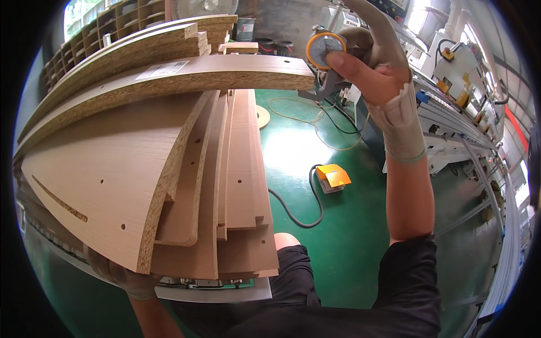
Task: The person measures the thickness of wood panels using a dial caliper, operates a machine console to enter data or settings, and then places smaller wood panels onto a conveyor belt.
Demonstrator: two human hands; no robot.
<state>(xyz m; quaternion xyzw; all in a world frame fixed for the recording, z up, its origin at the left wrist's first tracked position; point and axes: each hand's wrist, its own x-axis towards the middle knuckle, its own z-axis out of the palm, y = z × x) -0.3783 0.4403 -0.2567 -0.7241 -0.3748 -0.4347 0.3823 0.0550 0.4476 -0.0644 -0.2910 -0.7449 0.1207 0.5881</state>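
Left hand (127,279), gloved, at the near lower edge under the stack; fingers curled up against the underside of the lowest panel, apparently propping the near corner. How tightly closed: cannot tell, mostly hidden by the boards.

Above it, stack of light-brown wood-grain laminated chipboard panels (112,169), curved raw edges exposed, small drilled holes and a slot on the faces. Fanned with each near corner stepped back from the next, likely so individual edges stay reachable. Under the near edge, grey metal machine bed (225,290) carrying the lot.

Across the far edge of the stack, long curved chipboard strip (186,79) with a white label, lying crosswise, right end overhanging toward the raised hand. More curved strips (141,45) piled behind it.

Right hand (372,67), gloved with a taped wrist, raised at the strip's right end, closed around a round orange-rimmed dial gauge with white face (325,49); thumb pressed on the rim, grey frame hanging below. Held just off the strip's end face, seemingly to read thickness there.

Below on the green floor (315,141): orange foot pedal (332,177) with black cable.
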